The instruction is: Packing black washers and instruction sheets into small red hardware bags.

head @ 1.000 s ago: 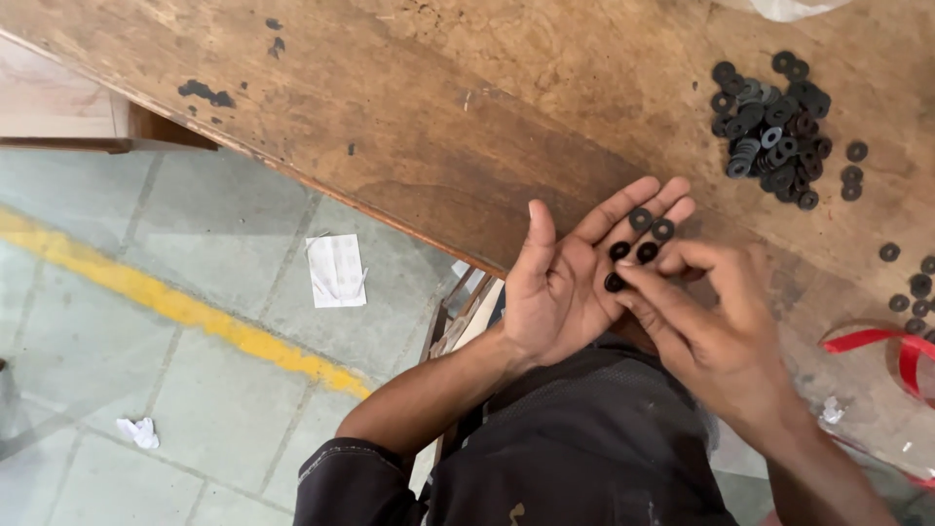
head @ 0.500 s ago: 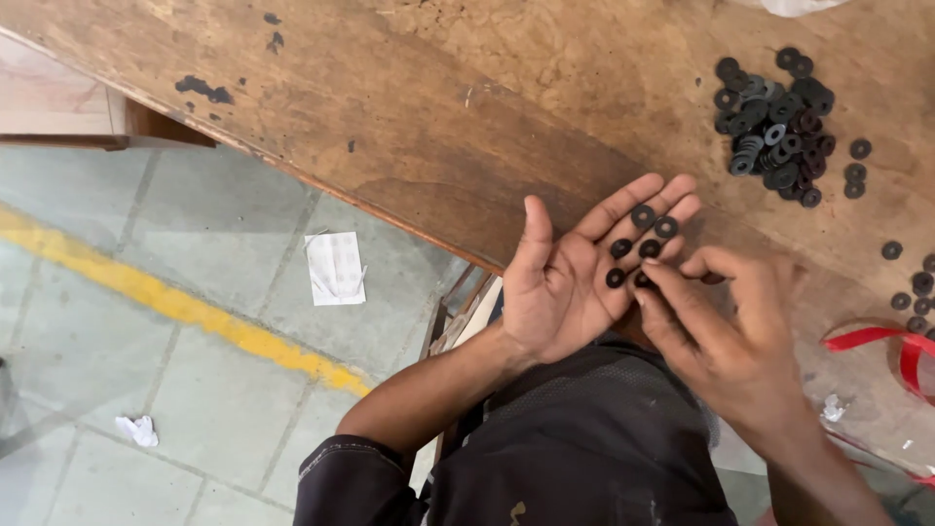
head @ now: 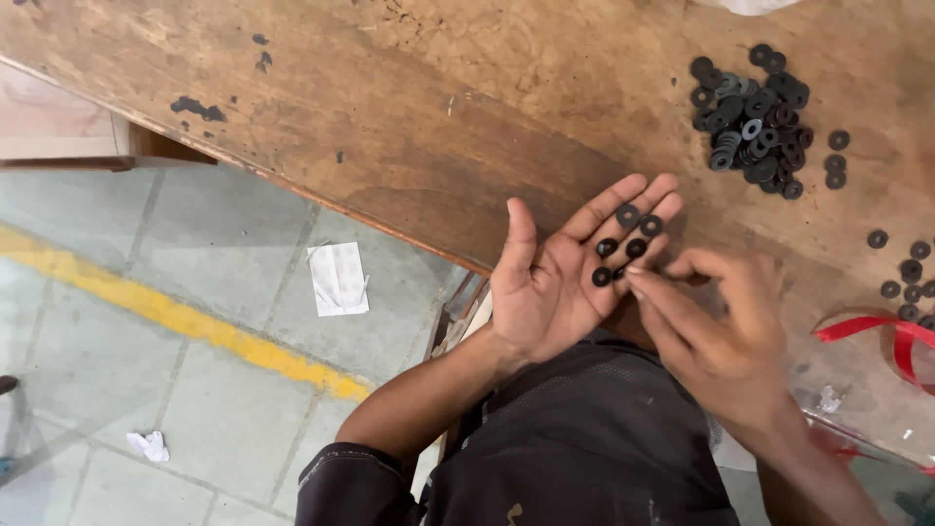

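Note:
My left hand [head: 557,281] lies palm up over the near edge of the wooden table [head: 409,117], fingers spread. Several small black washers [head: 625,244] rest on its fingers. My right hand [head: 719,331] hovers just right of them, its fingertips bunched and touching the washers at the lowest one; I cannot tell whether it pinches one. A heap of black washers [head: 752,122] sits on the table farther back to the right.
Loose washers [head: 906,278] lie scattered at the right edge beside a red tape loop [head: 881,331]. Below the table is a tiled floor with a yellow stripe [head: 195,321], a folded paper [head: 338,278] and a crumpled scrap [head: 151,446].
My right hand has slid slightly right and down along the left fingers, uncovering more washers on the palm. The left hand has stayed open and nearly still.

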